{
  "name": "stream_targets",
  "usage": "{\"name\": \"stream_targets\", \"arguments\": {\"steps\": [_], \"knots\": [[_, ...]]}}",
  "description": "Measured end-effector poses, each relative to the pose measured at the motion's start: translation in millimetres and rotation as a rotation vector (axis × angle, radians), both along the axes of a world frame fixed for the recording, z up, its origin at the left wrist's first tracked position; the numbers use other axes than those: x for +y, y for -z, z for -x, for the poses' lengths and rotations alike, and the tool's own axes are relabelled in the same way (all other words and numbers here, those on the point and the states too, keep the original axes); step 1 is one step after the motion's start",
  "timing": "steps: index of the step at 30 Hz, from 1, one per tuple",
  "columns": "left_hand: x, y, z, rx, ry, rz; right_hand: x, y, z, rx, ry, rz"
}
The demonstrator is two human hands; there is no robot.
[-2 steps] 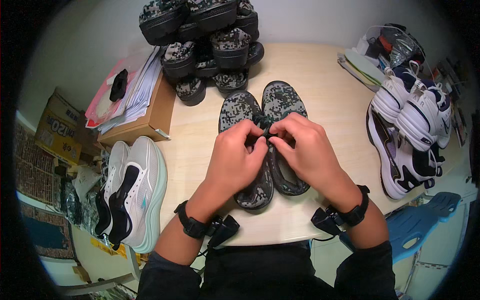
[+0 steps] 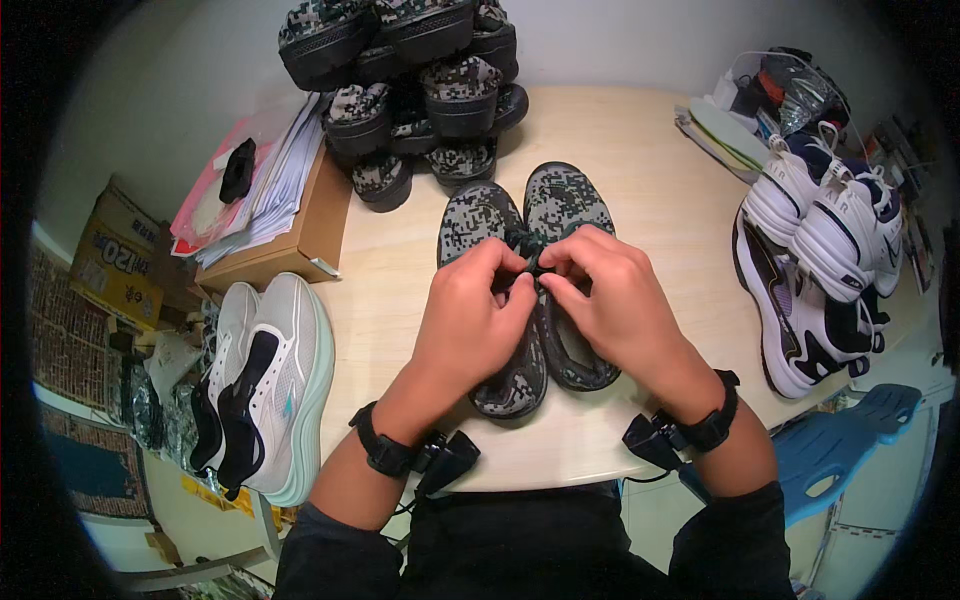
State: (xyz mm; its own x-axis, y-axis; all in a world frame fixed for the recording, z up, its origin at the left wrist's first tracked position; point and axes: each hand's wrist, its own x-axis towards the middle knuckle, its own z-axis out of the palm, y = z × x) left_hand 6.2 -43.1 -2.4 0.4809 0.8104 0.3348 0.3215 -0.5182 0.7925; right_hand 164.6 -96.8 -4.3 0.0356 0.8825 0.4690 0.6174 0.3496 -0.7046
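A pair of grey-and-black camouflage shoes lies side by side before me, toes pointing away: the left shoe (image 2: 478,215) and the right shoe (image 2: 566,202). Dark shoelaces (image 2: 528,240) run between them at the middle. My left hand (image 2: 470,315) is over the left shoe, thumb and forefinger pinching a lace. Over the right shoe, my right hand (image 2: 612,295) pinches the lace too, its fingertips almost meeting the left ones. My hands hide much of both shoes' middles. I cannot make out how the laces cross under my fingers.
More camouflage shoes (image 2: 462,95) are stacked at the back. On the left, a cardboard box (image 2: 320,225) bears papers, near grey-white running shoes (image 2: 295,370). White sneakers (image 2: 835,235) are piled at the right, by a blue plastic chair (image 2: 850,445). The pale wooden table (image 2: 650,150) ends before my body.
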Motion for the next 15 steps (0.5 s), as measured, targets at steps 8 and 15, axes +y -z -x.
{"name": "stream_targets", "arguments": {"steps": [8,15], "knots": [[8,6,4,-0.023,0.012,0.111,1,-5,-6,0.089,-0.098,0.040],[16,13,9,-0.097,0.087,0.217,1,-7,-6,0.088,-0.089,0.096]]}}
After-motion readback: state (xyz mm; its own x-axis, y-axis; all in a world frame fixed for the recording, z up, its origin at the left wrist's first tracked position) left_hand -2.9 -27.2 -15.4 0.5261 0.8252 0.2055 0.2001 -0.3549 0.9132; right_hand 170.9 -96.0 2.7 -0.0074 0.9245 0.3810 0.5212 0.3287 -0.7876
